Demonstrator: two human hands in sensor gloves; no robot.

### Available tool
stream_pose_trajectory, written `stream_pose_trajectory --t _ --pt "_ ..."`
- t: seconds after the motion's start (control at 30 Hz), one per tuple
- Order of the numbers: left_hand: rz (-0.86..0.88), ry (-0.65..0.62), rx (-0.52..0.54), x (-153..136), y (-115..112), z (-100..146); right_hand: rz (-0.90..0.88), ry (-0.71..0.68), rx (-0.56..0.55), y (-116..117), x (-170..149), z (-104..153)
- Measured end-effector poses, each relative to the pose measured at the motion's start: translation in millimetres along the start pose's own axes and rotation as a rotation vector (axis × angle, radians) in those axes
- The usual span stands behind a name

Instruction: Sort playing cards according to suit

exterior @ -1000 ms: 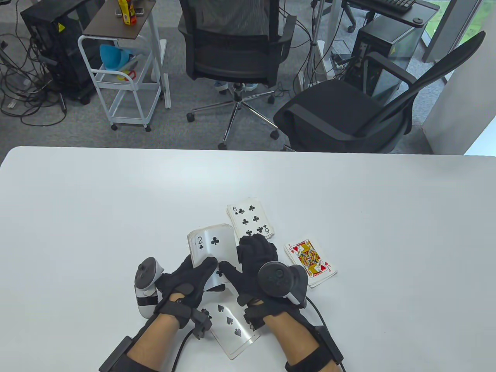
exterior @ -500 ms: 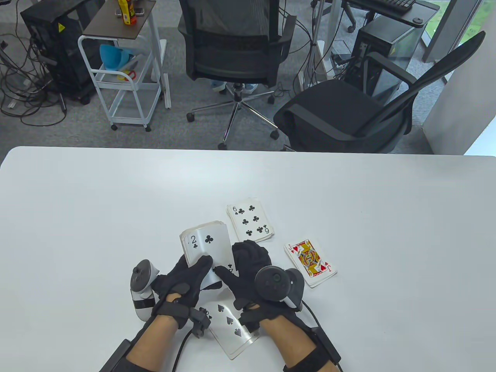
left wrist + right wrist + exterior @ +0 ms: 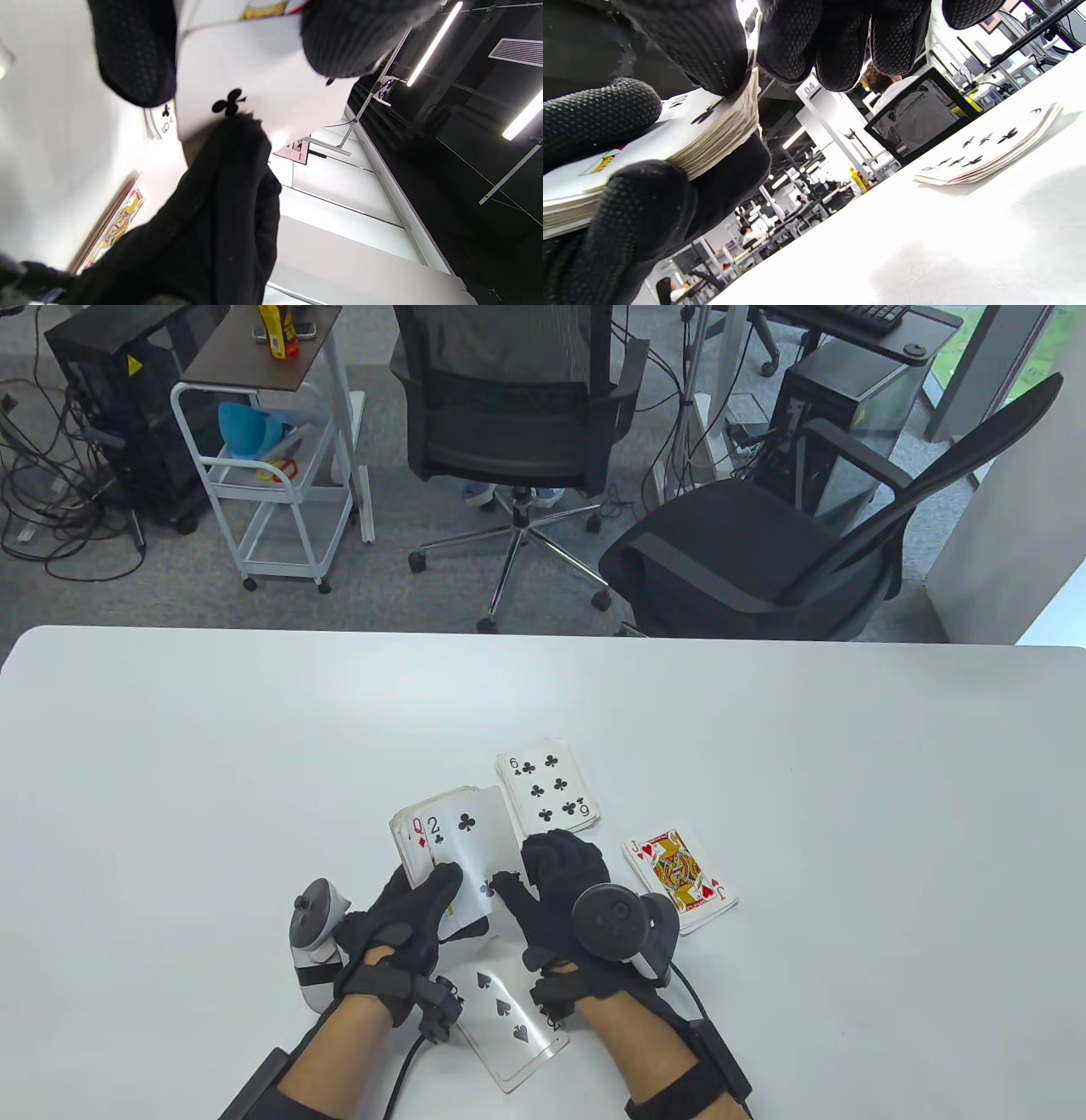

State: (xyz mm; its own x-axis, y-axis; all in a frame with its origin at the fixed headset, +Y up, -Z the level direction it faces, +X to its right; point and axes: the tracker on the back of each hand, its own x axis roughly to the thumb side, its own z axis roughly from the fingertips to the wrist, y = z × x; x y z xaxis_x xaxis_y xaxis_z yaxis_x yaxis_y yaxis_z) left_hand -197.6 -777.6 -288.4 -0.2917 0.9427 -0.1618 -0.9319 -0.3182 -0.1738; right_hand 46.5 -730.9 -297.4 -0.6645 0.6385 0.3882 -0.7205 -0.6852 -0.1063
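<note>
My black-gloved left hand (image 3: 399, 929) grips the thick face-up deck of white playing cards (image 3: 450, 848) above the white bench (image 3: 212, 780). My right hand (image 3: 560, 891) pinches its top two of clubs card (image 3: 465, 836), exposing a red queen.

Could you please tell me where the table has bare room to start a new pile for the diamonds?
The table is bare left of the held deck and beyond the clubs pile, also right of the hearts pile. It is crowded around both hands and the spades pile.
</note>
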Motion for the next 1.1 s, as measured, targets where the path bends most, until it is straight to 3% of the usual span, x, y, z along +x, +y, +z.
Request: stream_pose_trajectory --t 0.2,0.4,0.5,0.63,0.8,0.97,1.1 --pt "0.019 -0.023 0.014 5 2 -1 0.052 0.074 -0.043 -17 -12 -5" --pt "-0.01 -0.078 0.01 18 2 0 0.118 0.265 -0.145 -52 -47 -25" --pt "-0.012 -0.078 0.016 19 2 0 0.253 0.338 -0.062 -56 -54 -45" --pt "-0.02 -0.056 0.02 15 2 -2 0.355 0.39 0.079 -41 -58 -80" --pt "-0.007 -0.051 0.025 14 1 -2 0.335 0.44 0.222 -13 -59 -112" --pt "0.007 -0.061 0.032 18 4 2 0.688 0.47 0.293 20 -59 -130" --pt "0.016 -0.045 0.034 15 6 0 0.811 0.481 0.319 34 -64 -134"
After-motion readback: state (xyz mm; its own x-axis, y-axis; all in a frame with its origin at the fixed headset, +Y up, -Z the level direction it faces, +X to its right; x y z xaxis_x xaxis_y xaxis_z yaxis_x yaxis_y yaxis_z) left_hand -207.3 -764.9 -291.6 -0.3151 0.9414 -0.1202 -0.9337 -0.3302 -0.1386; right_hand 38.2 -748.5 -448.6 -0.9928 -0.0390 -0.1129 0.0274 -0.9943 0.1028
